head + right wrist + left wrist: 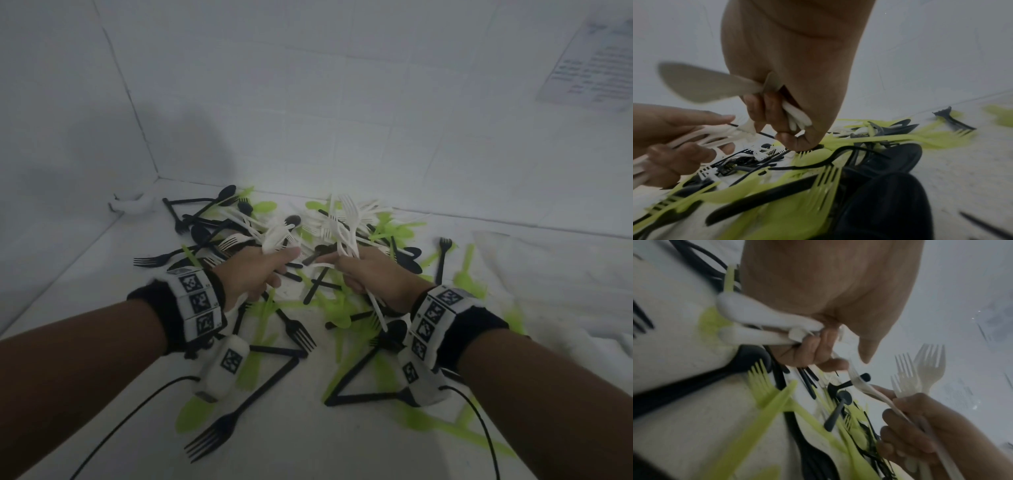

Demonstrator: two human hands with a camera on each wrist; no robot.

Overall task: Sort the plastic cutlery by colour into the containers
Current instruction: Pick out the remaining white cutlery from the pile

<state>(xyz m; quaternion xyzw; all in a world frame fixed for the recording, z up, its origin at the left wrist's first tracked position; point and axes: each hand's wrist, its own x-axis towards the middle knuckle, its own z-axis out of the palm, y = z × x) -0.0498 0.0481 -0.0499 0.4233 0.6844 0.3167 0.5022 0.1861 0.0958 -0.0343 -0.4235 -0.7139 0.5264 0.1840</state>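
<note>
Worktop [342, 445]: white surface in a white-walled corner, carrying everything.
Pile [308, 274]: black, green and white cutlery mixed, spread across the middle; a few strays lie apart at right.
Progress: early by my judgement; white pieces are being gathered first, while black and green lie unsorted.
Containers: none in view, so contents cannot be told.
Right hand [373, 274]: grip closed round a bunch of white forks [346, 219], tines up.
Left hand [253, 270]: grip closed round a white bundle [274, 236] of spoons and forks, just beside the right.
</note>
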